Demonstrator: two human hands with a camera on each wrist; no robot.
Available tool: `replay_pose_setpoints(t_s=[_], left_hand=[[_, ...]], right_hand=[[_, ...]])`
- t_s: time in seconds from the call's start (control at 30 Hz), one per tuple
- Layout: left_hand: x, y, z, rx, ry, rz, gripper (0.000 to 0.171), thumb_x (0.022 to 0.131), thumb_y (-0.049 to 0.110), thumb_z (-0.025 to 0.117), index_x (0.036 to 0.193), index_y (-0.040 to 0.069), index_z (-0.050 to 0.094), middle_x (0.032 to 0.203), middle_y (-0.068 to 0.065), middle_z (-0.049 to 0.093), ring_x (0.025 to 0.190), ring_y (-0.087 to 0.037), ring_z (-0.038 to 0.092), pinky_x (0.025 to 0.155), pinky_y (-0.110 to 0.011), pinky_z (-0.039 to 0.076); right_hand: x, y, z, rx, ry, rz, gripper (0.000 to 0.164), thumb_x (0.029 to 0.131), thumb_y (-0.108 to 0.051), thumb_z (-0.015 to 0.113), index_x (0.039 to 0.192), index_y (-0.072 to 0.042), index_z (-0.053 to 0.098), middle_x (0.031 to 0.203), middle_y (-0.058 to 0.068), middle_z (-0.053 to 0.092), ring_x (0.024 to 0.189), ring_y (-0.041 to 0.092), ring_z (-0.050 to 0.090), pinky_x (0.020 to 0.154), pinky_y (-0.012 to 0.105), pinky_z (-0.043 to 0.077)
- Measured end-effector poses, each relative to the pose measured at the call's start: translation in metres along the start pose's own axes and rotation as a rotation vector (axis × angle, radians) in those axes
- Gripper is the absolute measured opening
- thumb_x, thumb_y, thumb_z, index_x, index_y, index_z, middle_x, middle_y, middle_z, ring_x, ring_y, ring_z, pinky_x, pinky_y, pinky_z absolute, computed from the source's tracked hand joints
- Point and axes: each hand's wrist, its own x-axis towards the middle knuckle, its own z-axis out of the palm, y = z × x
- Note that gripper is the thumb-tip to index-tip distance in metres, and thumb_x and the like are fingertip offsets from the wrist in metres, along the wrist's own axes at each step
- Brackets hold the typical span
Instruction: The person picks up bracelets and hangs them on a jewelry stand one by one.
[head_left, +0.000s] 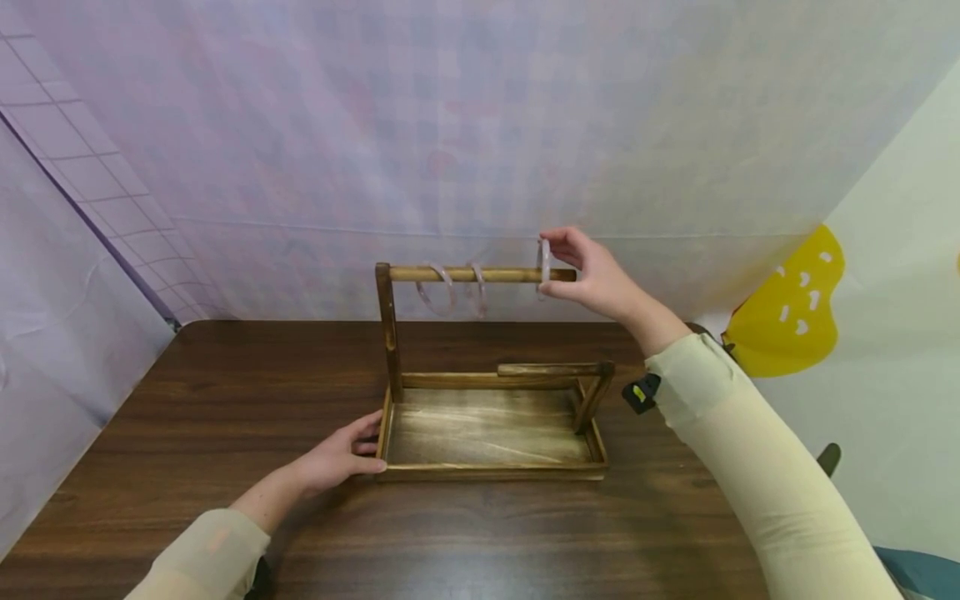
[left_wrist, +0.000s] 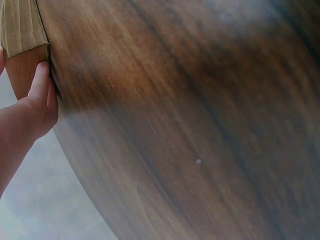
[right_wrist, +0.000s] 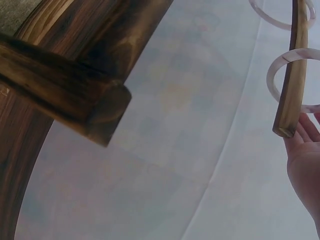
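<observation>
A wooden jewelry stand [head_left: 495, 472] with a shallow tray base and two bars stands on the table. Its tall upper bar [head_left: 506, 274] carries pale marbled bangles: one bangle [head_left: 437, 290] toward the left, another bangle [head_left: 480, 292] near the middle. Around the bar's free right end is a third bangle [head_left: 546, 260], which my right hand [head_left: 592, 275] pinches between thumb and fingers; the right wrist view shows this bangle [right_wrist: 274, 80] encircling the bar. Down at the tray's left end, my left hand [head_left: 337, 454] holds the side, thumb by the front corner, fingers along the end wall [left_wrist: 27, 72].
The low bar [head_left: 551, 369] rises on a post at the tray's right side. Brown wood grain covers the table [head_left: 300, 367]. A pale patterned curtain [head_left: 450, 125] hangs behind it, and a yellow shape [head_left: 795, 308] is at the right.
</observation>
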Motion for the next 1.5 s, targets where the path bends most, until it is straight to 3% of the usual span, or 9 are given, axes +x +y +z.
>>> replay_pose_setpoints(t_s=[0.87,1.5], left_hand=[[0.001,0.001,0.002,0.008,0.012,-0.016,0.084,0.086,0.008,0.065,0.147,-0.008,0.009,0.144,-0.035,0.026,0.128,-0.050,0.036,0.098,-0.048,0.045],[0.000,0.003,0.002,0.007,0.025,-0.029,0.084,0.086,0.008,0.066,0.147,-0.007,0.010,0.145,-0.034,0.026,0.129,-0.049,0.036,0.099,-0.048,0.045]], right_hand=[[0.006,-0.008,0.007,-0.083,-0.054,-0.030,0.064,0.082,-0.010,0.070,0.137,0.000,0.039,0.139,0.020,0.043,0.134,0.035,0.037,0.114,0.045,0.027],[0.009,-0.013,0.014,-0.081,-0.080,-0.047,0.062,0.081,-0.011,0.070,0.136,-0.002,0.041,0.142,0.019,0.042,0.134,0.033,0.038,0.111,0.049,0.031]])
